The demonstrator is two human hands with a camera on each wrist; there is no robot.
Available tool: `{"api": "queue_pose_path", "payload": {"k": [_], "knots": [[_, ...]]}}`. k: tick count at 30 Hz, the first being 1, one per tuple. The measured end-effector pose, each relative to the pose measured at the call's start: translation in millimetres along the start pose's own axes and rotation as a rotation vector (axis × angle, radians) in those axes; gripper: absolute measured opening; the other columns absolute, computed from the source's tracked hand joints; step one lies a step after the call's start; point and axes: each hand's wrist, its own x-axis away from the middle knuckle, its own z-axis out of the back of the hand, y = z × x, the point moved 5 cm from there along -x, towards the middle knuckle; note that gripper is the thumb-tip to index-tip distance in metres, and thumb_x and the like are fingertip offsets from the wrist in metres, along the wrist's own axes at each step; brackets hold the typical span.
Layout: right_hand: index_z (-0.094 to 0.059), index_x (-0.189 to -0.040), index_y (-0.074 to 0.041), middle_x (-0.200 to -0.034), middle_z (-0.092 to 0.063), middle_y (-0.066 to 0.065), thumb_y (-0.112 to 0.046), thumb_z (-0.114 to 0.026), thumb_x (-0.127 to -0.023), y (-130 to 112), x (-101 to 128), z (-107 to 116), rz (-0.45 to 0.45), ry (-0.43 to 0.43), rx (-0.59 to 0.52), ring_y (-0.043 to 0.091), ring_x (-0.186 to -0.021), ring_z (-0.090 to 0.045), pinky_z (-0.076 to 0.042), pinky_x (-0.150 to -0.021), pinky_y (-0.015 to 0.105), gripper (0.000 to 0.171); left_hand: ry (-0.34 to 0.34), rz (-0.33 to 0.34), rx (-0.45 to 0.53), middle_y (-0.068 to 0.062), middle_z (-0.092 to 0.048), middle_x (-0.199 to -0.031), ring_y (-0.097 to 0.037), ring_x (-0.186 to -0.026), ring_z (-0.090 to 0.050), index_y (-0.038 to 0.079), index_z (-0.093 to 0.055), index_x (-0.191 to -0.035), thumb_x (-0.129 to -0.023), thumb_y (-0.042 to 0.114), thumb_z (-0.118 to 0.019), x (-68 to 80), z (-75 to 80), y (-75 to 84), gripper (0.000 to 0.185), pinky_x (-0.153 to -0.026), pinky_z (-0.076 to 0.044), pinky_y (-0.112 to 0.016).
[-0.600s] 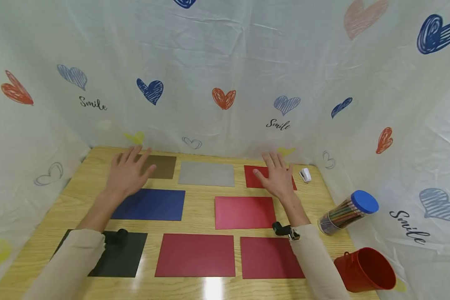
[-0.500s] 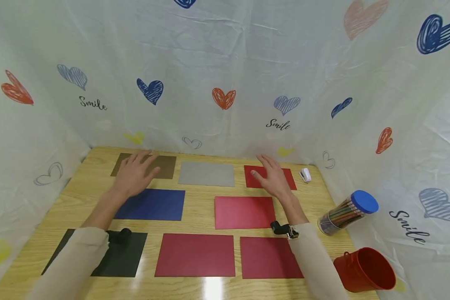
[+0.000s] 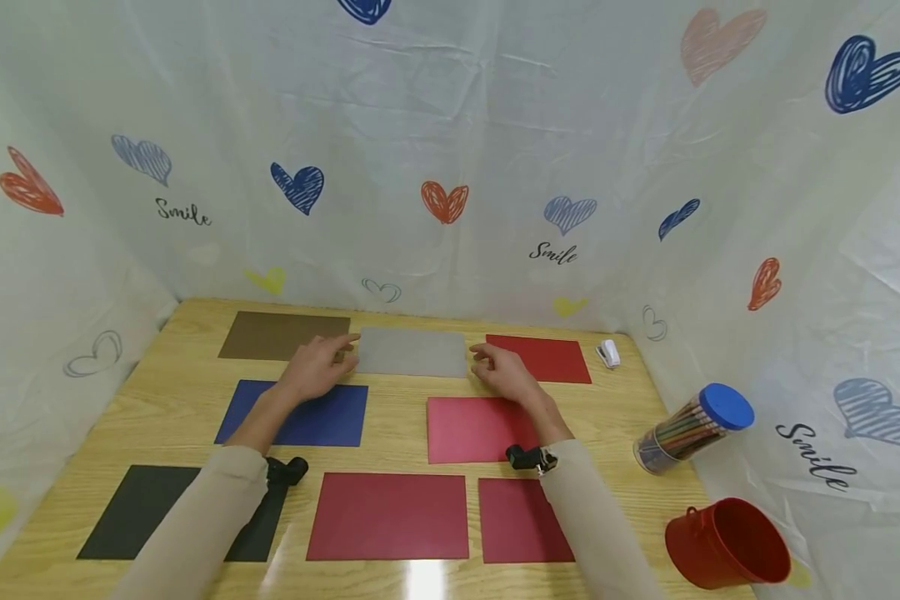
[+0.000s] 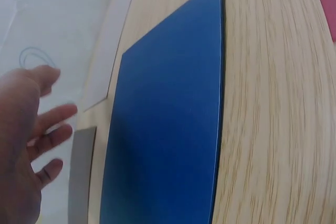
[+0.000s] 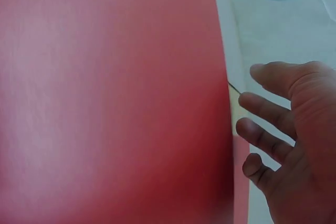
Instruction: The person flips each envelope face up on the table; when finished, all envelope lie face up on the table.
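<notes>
A light grey rectangular sheet [image 3: 412, 352] lies in the back row of the table between my two hands. My left hand [image 3: 317, 367] has its fingertips at the sheet's left edge, the palm above the far side of a blue sheet [image 4: 168, 108]. On the other side, my right hand [image 3: 506, 373] has its fingertips close to the grey sheet's right edge, over the far edge of a pinkish-red sheet [image 5: 115, 87]. In both wrist views the fingers are loosely bent and apart, with nothing between them. A brown sheet [image 3: 270, 335] and a red sheet [image 3: 555, 360] flank the grey one.
Nearer lie a black sheet [image 3: 138, 508] and two dark red sheets, one central [image 3: 387, 517] and one right [image 3: 521, 525]. A small white stapler [image 3: 608, 354], a blue-lidded pencil jar [image 3: 690, 429] and a red bucket [image 3: 723, 542] stand right. A heart-printed curtain [image 3: 412, 100] surrounds the table.
Both hands have moved inward, the left from the brown sheet and the right from the red sheet, toward the grey sheet's side edges. Their fingers are more bent. The sheets have stayed in place.
</notes>
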Motion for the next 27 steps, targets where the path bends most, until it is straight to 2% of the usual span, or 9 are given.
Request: {"api": "queue_pose_path", "payload": {"k": [5,12,17,21,23,24,26,27], "knots": [[-0.057,-0.143,-0.01,-0.126,-0.067,0.009,-0.017,-0.066,-0.098,-1.9,-2.6,-8.2,-0.012,-0.026,-0.009,0.02,-0.096,-0.064,-0.052,-0.081,0.037,0.046,-0.028,0.028,-0.053,-0.018,-0.069,-0.123,-0.049,-0.12,-0.053,0.004,-0.053,-0.145,-0.103,0.024,-0.058,-3.6,-10.1,1.5,0.047,-0.099,-0.032,-0.075],[-0.056,-0.142,-0.008,-0.124,-0.068,0.01,-0.012,-0.065,-0.097,-3.8,-2.9,-11.6,0.024,-0.022,0.0,0.015,-0.08,-0.058,-0.048,-0.072,0.032,0.046,-0.011,0.033,-0.047,-0.017,-0.071,-0.119,-0.044,-0.111,-0.059,0.003,-0.055,-0.143,-0.101,0.02,-0.061,-3.3,-16.0,-0.8,0.046,-0.093,-0.042,-0.066],[-0.056,-0.143,-0.009,-0.125,-0.068,0.008,-0.011,-0.066,-0.096,-4.8,-1.3,-12.6,0.024,-0.017,0.011,0.014,-0.08,-0.057,-0.046,-0.073,0.031,0.048,-0.012,0.036,-0.008,-0.017,-0.069,-0.123,-0.041,-0.108,-0.061,0.002,-0.051,-0.146,-0.101,0.017,-0.059,-2.7,-19.1,-3.1,0.047,-0.088,-0.046,-0.061],[-0.054,-0.144,-0.01,-0.126,-0.068,0.008,-0.009,-0.065,-0.096,-5.0,-0.9,-12.7,0.009,-0.016,-0.017,0.014,-0.074,-0.053,-0.043,-0.068,0.029,0.05,-0.014,0.033,0.051,-0.02,-0.068,-0.124,-0.034,-0.095,-0.064,-0.002,-0.047,-0.147,-0.101,0.011,-0.058,-3.3,-20.4,-4.7,0.049,-0.101,-0.04,-0.062],[-0.053,-0.145,-0.009,-0.127,-0.067,0.009,-0.006,-0.063,-0.095,-5.6,-0.9,-12.6,0.009,-0.02,-0.041,0.014,-0.07,-0.049,-0.041,-0.065,0.029,0.051,-0.02,0.031,0.099,-0.024,-0.067,-0.125,-0.027,-0.082,-0.062,-0.005,-0.044,-0.147,-0.1,0.007,-0.057,-3.7,-20.6,-5.4,0.05,-0.105,-0.035,-0.062],[-0.052,-0.145,-0.009,-0.127,-0.067,0.009,-0.005,-0.062,-0.095,-6.0,-0.9,-12.8,0.009,-0.024,-0.053,0.014,-0.069,-0.049,-0.04,-0.064,0.028,0.052,-0.026,0.036,0.136,-0.026,-0.065,-0.126,-0.025,-0.075,-0.059,-0.007,-0.042,-0.148,-0.1,0.005,-0.056,-3.8,-20.8,-6.0,0.051,-0.104,-0.037,-0.061],[-0.05,-0.147,-0.008,-0.128,-0.066,0.01,-0.002,-0.059,-0.095,-6.5,-1.0,-13.9,0.011,-0.038,-0.073,0.014,-0.068,-0.047,-0.039,-0.062,0.028,0.053,-0.049,0.052,0.219,-0.031,-0.061,-0.13,-0.025,-0.065,-0.056,-0.01,-0.036,-0.149,-0.1,0.001,-0.053,-4.0,-21.5,-7.6,0.053,-0.089,-0.046,-0.054],[-0.049,-0.148,-0.008,-0.129,-0.065,0.011,-0.001,-0.058,-0.095,-6.5,-1.1,-14.9,0.012,-0.045,-0.085,0.014,-0.068,-0.048,-0.039,-0.062,0.028,0.054,-0.063,0.064,0.265,-0.033,-0.058,-0.132,-0.029,-0.063,-0.055,-0.01,-0.033,-0.15,-0.099,-0.001,-0.051,-3.8,-21.8,-8.1,0.055,-0.08,-0.046,-0.049]]}}
